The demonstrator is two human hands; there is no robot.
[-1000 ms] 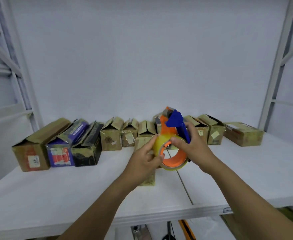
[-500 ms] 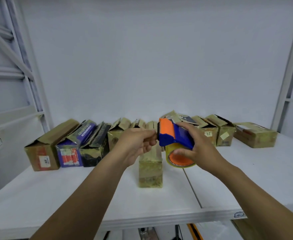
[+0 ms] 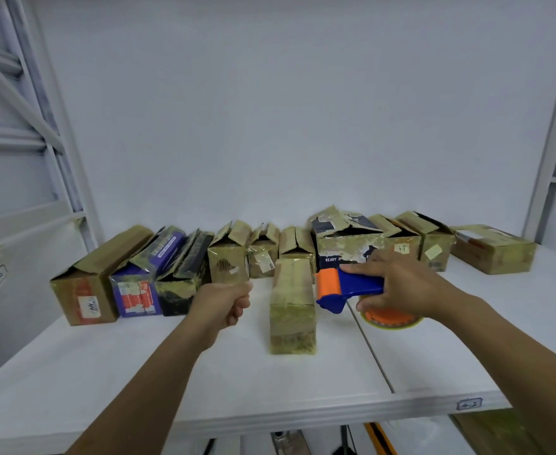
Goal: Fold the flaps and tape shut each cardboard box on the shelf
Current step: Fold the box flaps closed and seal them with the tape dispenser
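On the shelf (image 3: 204,372), a closed cardboard box (image 3: 292,310) is standing near, apart from the far row (image 3: 229,257). Just right, the right hand (image 3: 404,285) is closing its grip round the tape dispenser (image 3: 349,287), half-hiding its roll (image 3: 390,318); the left hand (image 3: 224,305) is curling its grip, contents impossible to tell.

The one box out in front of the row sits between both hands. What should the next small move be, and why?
Probably bring the tape dispenser down onto the top of the front box. Its flaps lie folded shut, the right hand holds the dispenser just beside it, and the left hand is curled on the other side. Whether it pinches tape is unclear.
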